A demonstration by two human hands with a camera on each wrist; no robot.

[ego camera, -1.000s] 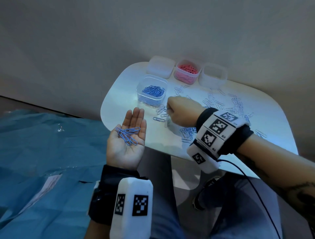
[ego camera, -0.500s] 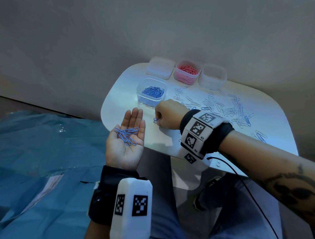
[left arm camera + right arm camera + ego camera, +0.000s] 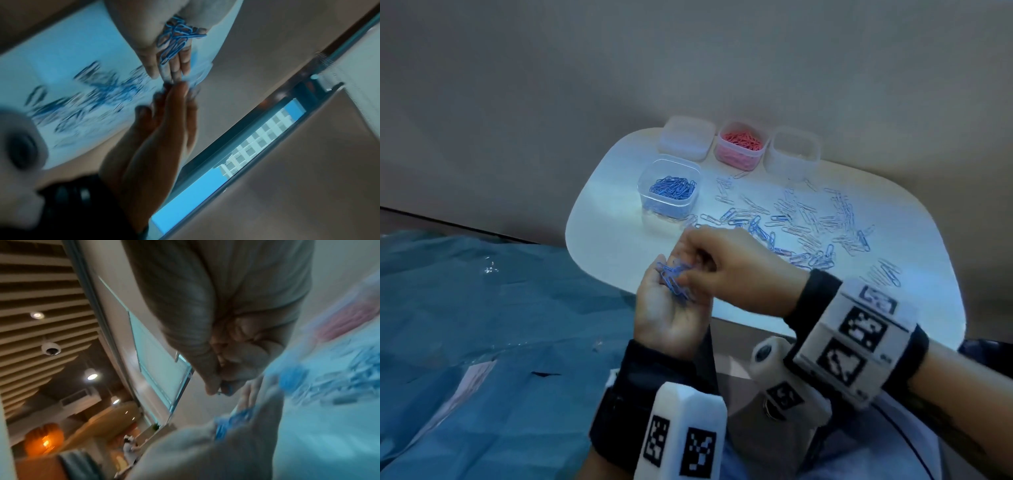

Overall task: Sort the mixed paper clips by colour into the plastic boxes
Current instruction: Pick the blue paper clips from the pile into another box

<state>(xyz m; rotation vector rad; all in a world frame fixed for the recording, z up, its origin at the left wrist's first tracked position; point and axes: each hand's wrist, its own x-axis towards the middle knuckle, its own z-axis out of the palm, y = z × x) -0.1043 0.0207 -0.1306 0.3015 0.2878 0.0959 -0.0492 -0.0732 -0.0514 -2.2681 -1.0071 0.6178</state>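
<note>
My left hand [image 3: 664, 308] lies palm up just off the table's near edge, carrying a small heap of blue paper clips [image 3: 671, 279] [image 3: 176, 35]. My right hand [image 3: 729, 267] hovers over that palm with its fingers curled. In the right wrist view its thumb and a finger pinch one blue clip [image 3: 225, 388]. A clear box [image 3: 669, 186] with blue clips stands at the table's left. A box of pink clips [image 3: 739, 145] sits at the back between two clear boxes [image 3: 686, 137] [image 3: 794, 150] whose contents I cannot make out. Several loose blue and pale clips [image 3: 801, 226] are scattered across the middle.
The small white table [image 3: 613, 205] has rounded edges and stands against a plain wall. A blue sheet [image 3: 482, 325] covers the floor to the left. My knees are under the table's near edge.
My right hand left the table's front edge and came over my left palm. The left hand, flat before, has risen slightly toward the table.
</note>
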